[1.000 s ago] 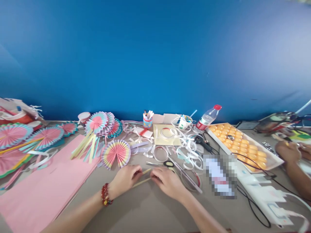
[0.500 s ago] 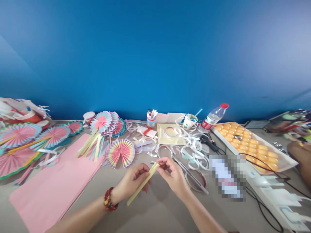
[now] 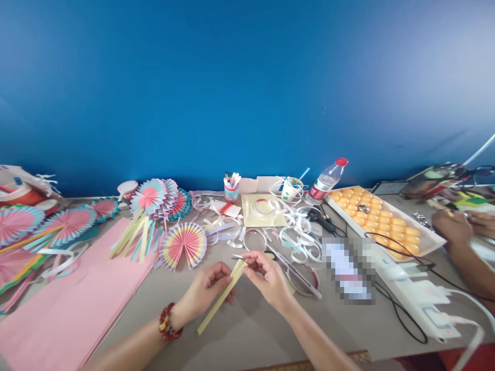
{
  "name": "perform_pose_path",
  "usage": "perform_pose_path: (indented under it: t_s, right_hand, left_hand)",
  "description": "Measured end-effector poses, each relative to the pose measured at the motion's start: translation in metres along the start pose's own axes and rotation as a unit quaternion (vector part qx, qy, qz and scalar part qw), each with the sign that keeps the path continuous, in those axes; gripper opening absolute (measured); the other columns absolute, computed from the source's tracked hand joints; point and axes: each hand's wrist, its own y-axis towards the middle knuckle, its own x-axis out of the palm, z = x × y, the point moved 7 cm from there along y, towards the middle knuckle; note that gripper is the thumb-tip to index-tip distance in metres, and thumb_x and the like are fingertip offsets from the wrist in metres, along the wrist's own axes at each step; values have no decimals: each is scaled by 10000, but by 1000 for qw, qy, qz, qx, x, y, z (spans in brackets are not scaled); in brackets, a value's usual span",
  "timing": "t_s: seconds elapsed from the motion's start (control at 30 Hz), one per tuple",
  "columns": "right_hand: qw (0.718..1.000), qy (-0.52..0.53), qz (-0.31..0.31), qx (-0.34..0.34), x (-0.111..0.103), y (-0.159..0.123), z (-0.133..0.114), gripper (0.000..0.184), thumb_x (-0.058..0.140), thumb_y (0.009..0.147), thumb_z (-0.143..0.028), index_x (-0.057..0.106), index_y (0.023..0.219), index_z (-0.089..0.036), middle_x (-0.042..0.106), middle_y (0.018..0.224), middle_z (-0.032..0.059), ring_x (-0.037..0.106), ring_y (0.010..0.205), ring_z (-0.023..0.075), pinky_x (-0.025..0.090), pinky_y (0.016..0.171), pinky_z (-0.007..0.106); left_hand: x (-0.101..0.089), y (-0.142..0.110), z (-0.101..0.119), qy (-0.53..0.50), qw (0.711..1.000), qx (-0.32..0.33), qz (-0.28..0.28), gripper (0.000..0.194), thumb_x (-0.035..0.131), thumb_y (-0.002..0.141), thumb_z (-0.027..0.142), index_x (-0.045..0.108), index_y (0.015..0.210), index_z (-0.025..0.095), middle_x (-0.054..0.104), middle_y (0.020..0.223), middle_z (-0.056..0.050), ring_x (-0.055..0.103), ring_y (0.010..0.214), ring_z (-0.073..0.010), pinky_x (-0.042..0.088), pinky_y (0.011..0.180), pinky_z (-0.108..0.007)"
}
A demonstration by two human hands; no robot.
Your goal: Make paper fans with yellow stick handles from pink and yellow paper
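Observation:
A narrow pale yellow paper strip (image 3: 218, 305) slants between my two hands above the grey table. My left hand (image 3: 204, 291), with a beaded bracelet at the wrist, pinches it around the middle. At the strip's upper end my right hand (image 3: 266, 275) grips it between thumb and fingers. Just beyond my left hand lies a pleated paper rosette (image 3: 183, 245) in pink, yellow and lilac. Scissors, partly hidden, show metal tips (image 3: 236, 256) and a dark handle behind my right hand.
Pink paper sheets (image 3: 77, 299) and several pleated rosettes lie left. Curled white strips (image 3: 303, 232), a bottle (image 3: 327, 181) and a tray of orange domes (image 3: 371, 216) stand right, with a power strip (image 3: 417, 299) and cables. Another person's hands (image 3: 456, 226) are at far right.
The view has shifted to the right, so the table's things sit further left. Both my hands keep their hold on the yellow strip. More of the other person's hands shows.

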Motion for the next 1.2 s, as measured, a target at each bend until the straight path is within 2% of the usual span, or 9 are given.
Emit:
perform_pose_path:
  t_s: [0.17,0.47,0.67,0.83,0.97,1.2]
  right_hand:
    - [1000,8,-10,25,1,-1,6,226,628,876,-332,638,1066,-209,647,855,17,627,755,150,524,688,258]
    - [1000,-12,-20,20,3,-2,9,216,614,895,-315,637,1081,-208,658,884,24,634,779,152,521,717,262]
    - [999,-43,-21,6,2,-1,6,220,577,927,-322,639,1113,-222,679,913,31,635,789,158,515,736,270]
    - [999,-38,-26,4,4,0,12,209,583,918,-301,635,1106,-225,683,935,33,638,806,158,514,752,271]
    - [999,-32,-30,5,6,0,15,199,584,918,-294,633,1099,-228,684,949,34,637,826,160,515,766,274]
    - [999,-22,-29,6,7,-1,16,193,598,913,-294,639,1092,-232,682,950,28,637,832,157,512,754,264]
  left_hand:
    - [0,2,-1,12,1000,-11,-1,448,597,874,611,514,876,170,713,761,-48,689,590,-156,526,582,-263]
    - [-1,1,-4,19,1000,-14,-9,378,588,903,545,513,894,175,730,786,-56,710,623,-180,533,604,-276]
    - [-2,1,-8,23,999,-24,-5,386,591,894,545,550,992,174,747,779,-60,728,652,-214,552,626,-299]
    - [0,-1,-8,23,999,-28,-4,378,585,897,524,604,996,160,746,781,-70,726,664,-226,563,635,-313]
    - [2,-2,-4,33,999,-21,5,345,584,903,496,623,979,161,739,769,-61,721,668,-220,560,621,-295]
    - [6,-4,-1,20,1000,-8,-12,334,570,923,482,626,969,155,744,817,-76,713,665,-201,554,617,-279]
